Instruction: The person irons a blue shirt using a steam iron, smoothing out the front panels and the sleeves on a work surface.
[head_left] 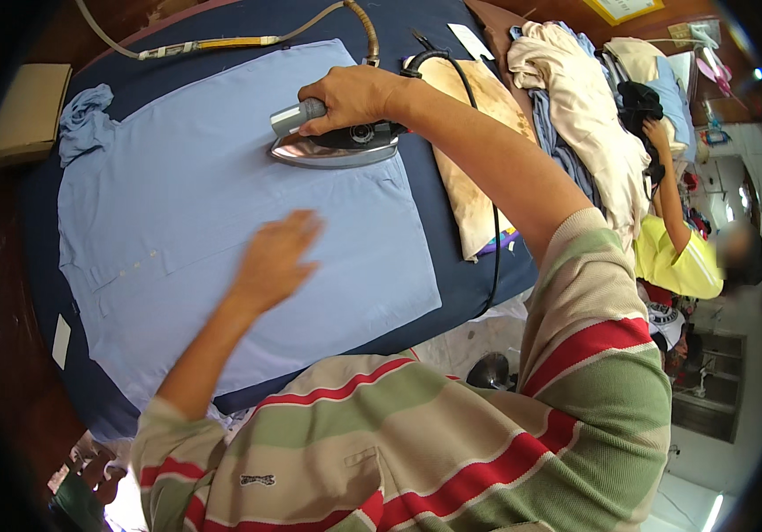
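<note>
A light blue shirt [168,204] lies spread over a dark blue padded ironing table [421,230], with one crumpled part bunched at its far left corner. My right hand [354,93] is closed round the handle of an electric iron [337,146]. The iron's shiny soleplate rests on the far right part of the shirt, its tip toward the left. My left hand [274,257] is over the middle of the shirt, thumb apart from the stretched fingers and slightly blurred. Whether it touches the cloth I cannot tell.
A hose [310,27] and a black cord [494,230] run by the iron. A scorched cream pad [465,151] lies right of it. Piled clothes [567,106] stand beyond, near a co-worker in a yellow shirt [683,262]. A cardboard box [26,111] sits far left.
</note>
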`<state>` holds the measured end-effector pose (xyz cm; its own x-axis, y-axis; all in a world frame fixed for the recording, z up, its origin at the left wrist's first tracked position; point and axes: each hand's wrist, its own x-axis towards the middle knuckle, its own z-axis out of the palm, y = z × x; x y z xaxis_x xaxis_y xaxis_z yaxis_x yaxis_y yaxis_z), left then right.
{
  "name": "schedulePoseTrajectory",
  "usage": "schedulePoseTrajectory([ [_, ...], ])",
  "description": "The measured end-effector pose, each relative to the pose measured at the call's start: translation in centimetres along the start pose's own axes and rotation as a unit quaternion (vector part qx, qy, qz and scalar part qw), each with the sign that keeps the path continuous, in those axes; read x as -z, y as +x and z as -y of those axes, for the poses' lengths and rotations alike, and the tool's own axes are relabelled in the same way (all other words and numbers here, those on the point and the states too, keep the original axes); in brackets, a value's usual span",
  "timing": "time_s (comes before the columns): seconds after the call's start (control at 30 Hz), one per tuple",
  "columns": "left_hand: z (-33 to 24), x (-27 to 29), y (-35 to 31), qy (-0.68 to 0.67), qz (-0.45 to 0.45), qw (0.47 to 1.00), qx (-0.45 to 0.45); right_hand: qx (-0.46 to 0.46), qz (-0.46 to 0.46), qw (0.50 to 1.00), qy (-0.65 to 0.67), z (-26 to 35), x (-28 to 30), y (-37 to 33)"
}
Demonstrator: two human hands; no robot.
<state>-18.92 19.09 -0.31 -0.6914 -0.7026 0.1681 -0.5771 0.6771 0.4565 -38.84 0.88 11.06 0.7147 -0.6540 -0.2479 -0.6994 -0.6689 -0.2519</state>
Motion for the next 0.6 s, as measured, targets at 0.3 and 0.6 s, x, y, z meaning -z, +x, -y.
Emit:
schedulePoseTrajectory([
  [0.3, -8.2, -9.7, 13.6, 0.073, -0.058, 0.991, 0.097, 0.026, -0.049, 0.998, 0.006, -0.2, 2.0, -0.1],
  [0.6, -9.8, -11.7, 15.4, 0.008, -0.081, 0.985, 0.151, 0.022, -0.058, 0.998, 0.016, -1.2, 2.0, -0.9],
])
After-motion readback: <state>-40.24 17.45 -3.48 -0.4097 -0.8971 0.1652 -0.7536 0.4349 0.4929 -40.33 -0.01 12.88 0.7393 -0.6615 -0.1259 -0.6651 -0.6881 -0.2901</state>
